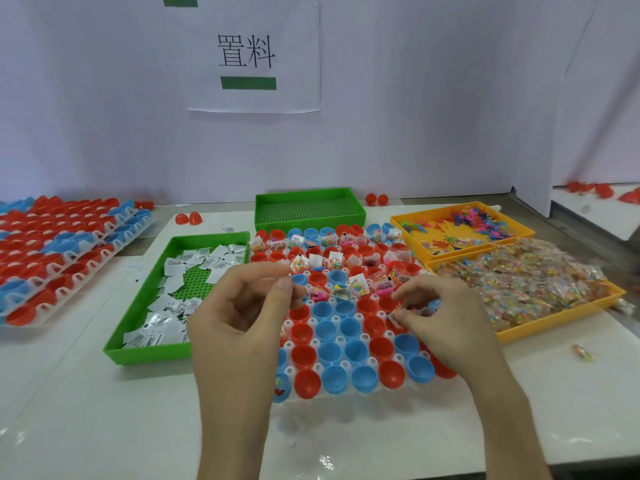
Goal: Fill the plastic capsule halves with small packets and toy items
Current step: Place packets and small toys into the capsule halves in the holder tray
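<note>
Red and blue capsule halves (332, 344) are lying beneath both hands: right hand (446, 327) pinching a packet (393, 318), left hand (239, 313) curling, grasp unclear; green tray (149, 355) holding white packets (166, 327).

Open table (104, 427) in front — green tray (145, 356) and yellow tray (540, 322) hem the capsule rack (283, 353) sideways.

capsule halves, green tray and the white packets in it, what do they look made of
Capsule halves: glossy moulded plastic, judging by highlights on their rims. Green tray: rigid matte plastic with a perforated floor. White packets: probably printed paper or film; creased, slightly shiny.
</note>
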`<action>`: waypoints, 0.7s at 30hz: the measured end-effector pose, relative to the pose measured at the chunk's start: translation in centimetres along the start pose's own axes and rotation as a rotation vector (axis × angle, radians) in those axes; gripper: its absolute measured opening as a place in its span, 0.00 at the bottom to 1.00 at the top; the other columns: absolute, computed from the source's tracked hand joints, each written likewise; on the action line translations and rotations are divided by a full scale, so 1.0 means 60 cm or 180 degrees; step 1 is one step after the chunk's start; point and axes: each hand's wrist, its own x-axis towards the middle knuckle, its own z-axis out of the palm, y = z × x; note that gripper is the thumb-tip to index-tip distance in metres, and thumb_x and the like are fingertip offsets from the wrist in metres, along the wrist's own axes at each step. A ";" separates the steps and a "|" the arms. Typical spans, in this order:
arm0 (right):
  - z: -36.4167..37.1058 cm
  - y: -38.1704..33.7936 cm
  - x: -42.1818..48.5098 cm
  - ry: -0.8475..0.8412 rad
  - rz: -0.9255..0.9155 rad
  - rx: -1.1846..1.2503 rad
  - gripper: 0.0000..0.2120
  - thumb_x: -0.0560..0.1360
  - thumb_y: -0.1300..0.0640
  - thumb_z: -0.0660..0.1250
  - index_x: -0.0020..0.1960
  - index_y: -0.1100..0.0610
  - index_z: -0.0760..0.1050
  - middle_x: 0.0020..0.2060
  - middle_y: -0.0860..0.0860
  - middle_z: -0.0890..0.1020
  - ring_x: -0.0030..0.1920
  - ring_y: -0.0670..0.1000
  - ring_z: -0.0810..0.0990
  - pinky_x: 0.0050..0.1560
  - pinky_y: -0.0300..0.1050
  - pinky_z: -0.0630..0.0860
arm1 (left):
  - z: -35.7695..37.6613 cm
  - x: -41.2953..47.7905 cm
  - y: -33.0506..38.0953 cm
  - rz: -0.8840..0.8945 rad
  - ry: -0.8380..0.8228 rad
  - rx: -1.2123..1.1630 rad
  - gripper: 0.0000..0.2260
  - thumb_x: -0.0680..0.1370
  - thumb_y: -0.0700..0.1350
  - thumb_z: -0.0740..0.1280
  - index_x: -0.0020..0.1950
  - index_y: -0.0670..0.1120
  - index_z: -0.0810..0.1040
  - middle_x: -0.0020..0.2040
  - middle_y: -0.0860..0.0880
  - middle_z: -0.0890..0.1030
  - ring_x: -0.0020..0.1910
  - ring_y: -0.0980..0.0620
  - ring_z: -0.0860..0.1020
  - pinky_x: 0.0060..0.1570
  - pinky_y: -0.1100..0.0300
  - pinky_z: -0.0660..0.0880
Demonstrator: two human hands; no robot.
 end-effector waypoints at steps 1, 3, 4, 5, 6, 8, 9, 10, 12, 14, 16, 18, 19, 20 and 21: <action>0.001 0.001 0.000 -0.0026 0.0022 -0.0023 0.15 0.66 0.64 0.80 0.37 0.45 0.81 0.32 0.42 0.82 0.40 0.38 0.79 0.39 0.25 0.71 | -0.001 0.000 -0.001 0.0001 0.0011 -0.0014 0.08 0.77 0.33 0.69 0.46 0.46 0.84 0.37 0.48 0.85 0.37 0.54 0.84 0.39 0.68 0.79; 0.002 0.000 0.001 -0.0057 0.0051 -0.0087 0.15 0.66 0.64 0.79 0.36 0.45 0.81 0.32 0.42 0.82 0.39 0.38 0.79 0.39 0.26 0.71 | -0.003 0.001 -0.004 0.0015 0.0027 0.0004 0.09 0.77 0.33 0.69 0.45 0.47 0.84 0.37 0.48 0.85 0.38 0.54 0.84 0.40 0.67 0.79; 0.002 -0.001 0.001 -0.0066 0.0063 -0.0123 0.15 0.66 0.64 0.79 0.35 0.45 0.81 0.31 0.42 0.82 0.39 0.39 0.79 0.41 0.28 0.73 | -0.004 0.002 -0.004 0.0026 0.0039 0.0035 0.09 0.77 0.34 0.69 0.45 0.48 0.84 0.37 0.48 0.85 0.38 0.54 0.84 0.40 0.67 0.79; 0.002 -0.003 0.001 -0.0078 0.0086 -0.0164 0.14 0.66 0.63 0.79 0.35 0.44 0.81 0.31 0.42 0.82 0.38 0.40 0.79 0.44 0.32 0.75 | -0.006 0.003 -0.005 0.0036 0.0062 0.0064 0.11 0.77 0.34 0.69 0.44 0.50 0.84 0.37 0.49 0.85 0.38 0.54 0.84 0.40 0.68 0.79; 0.002 -0.006 0.001 -0.0098 0.0121 -0.0215 0.14 0.66 0.62 0.79 0.35 0.44 0.81 0.31 0.41 0.82 0.36 0.41 0.79 0.50 0.41 0.77 | -0.009 0.005 -0.005 0.0046 0.0091 0.0073 0.12 0.77 0.34 0.70 0.43 0.52 0.84 0.37 0.49 0.85 0.38 0.54 0.84 0.40 0.68 0.79; 0.002 -0.013 0.004 -0.0187 0.0167 -0.0341 0.13 0.66 0.60 0.79 0.34 0.44 0.80 0.30 0.40 0.82 0.37 0.41 0.78 0.57 0.58 0.76 | -0.021 0.010 -0.005 0.0095 0.0183 0.0086 0.13 0.77 0.35 0.70 0.42 0.54 0.85 0.38 0.50 0.85 0.39 0.54 0.84 0.41 0.67 0.79; 0.001 -0.016 0.007 -0.0249 0.0161 -0.0405 0.13 0.66 0.60 0.79 0.34 0.43 0.80 0.30 0.40 0.82 0.37 0.41 0.79 0.58 0.61 0.75 | -0.030 0.013 -0.006 0.0133 0.0260 0.0098 0.14 0.77 0.35 0.70 0.43 0.54 0.85 0.38 0.50 0.85 0.39 0.54 0.84 0.42 0.67 0.80; 0.001 -0.018 0.011 -0.0315 0.0142 -0.0472 0.14 0.66 0.60 0.79 0.34 0.43 0.80 0.30 0.40 0.81 0.38 0.41 0.79 0.58 0.60 0.75 | -0.040 0.017 -0.008 0.0164 0.0370 0.0090 0.14 0.77 0.35 0.70 0.43 0.54 0.85 0.38 0.50 0.85 0.39 0.53 0.84 0.43 0.66 0.80; 0.002 -0.019 0.020 -0.0430 0.0051 -0.0627 0.13 0.66 0.59 0.80 0.33 0.44 0.80 0.30 0.39 0.80 0.38 0.40 0.79 0.58 0.56 0.76 | -0.064 0.026 -0.015 0.0162 0.0663 0.0025 0.13 0.78 0.34 0.69 0.44 0.53 0.84 0.38 0.50 0.85 0.40 0.53 0.84 0.44 0.65 0.80; 0.005 -0.018 0.026 -0.0539 -0.0149 -0.0807 0.11 0.68 0.59 0.79 0.35 0.44 0.81 0.31 0.37 0.79 0.37 0.38 0.77 0.54 0.47 0.77 | -0.092 0.034 -0.021 0.0118 0.0852 0.0022 0.13 0.78 0.34 0.68 0.45 0.52 0.84 0.38 0.51 0.85 0.39 0.53 0.84 0.45 0.65 0.80; 0.007 -0.013 0.029 -0.0660 -0.0434 -0.1091 0.07 0.70 0.58 0.78 0.40 0.46 0.85 0.33 0.36 0.78 0.36 0.37 0.74 0.52 0.41 0.75 | -0.117 0.041 -0.029 0.0074 0.0697 0.0384 0.13 0.79 0.35 0.67 0.45 0.53 0.83 0.40 0.52 0.86 0.41 0.55 0.84 0.45 0.68 0.80; 0.009 -0.005 0.030 -0.0765 -0.0714 -0.1445 0.04 0.73 0.56 0.75 0.44 0.47 0.86 0.36 0.38 0.81 0.39 0.39 0.72 0.51 0.37 0.68 | -0.133 0.044 -0.039 0.0016 0.0190 0.1064 0.14 0.80 0.36 0.67 0.45 0.55 0.84 0.43 0.56 0.86 0.45 0.58 0.84 0.48 0.68 0.78; 0.010 -0.001 0.028 -0.0804 -0.0805 -0.1554 0.05 0.74 0.56 0.73 0.45 0.46 0.85 0.38 0.40 0.81 0.41 0.40 0.72 0.49 0.36 0.65 | -0.137 0.044 -0.044 -0.0027 -0.0011 0.1352 0.15 0.80 0.36 0.67 0.45 0.56 0.84 0.45 0.58 0.86 0.47 0.60 0.83 0.50 0.65 0.78; 0.009 0.004 0.026 -0.0831 -0.0841 -0.1591 0.05 0.75 0.55 0.72 0.46 0.46 0.84 0.39 0.40 0.81 0.43 0.41 0.71 0.47 0.35 0.63 | -0.139 0.044 -0.050 -0.0082 -0.0118 0.1536 0.15 0.80 0.36 0.66 0.46 0.56 0.84 0.46 0.60 0.86 0.49 0.61 0.82 0.51 0.62 0.77; 0.008 0.007 0.023 -0.0832 -0.0850 -0.1556 0.05 0.76 0.55 0.72 0.46 0.46 0.84 0.39 0.40 0.80 0.43 0.41 0.71 0.43 0.33 0.62 | -0.139 0.043 -0.055 -0.0118 -0.0133 0.1624 0.16 0.80 0.35 0.66 0.46 0.56 0.84 0.46 0.61 0.85 0.50 0.62 0.82 0.52 0.61 0.77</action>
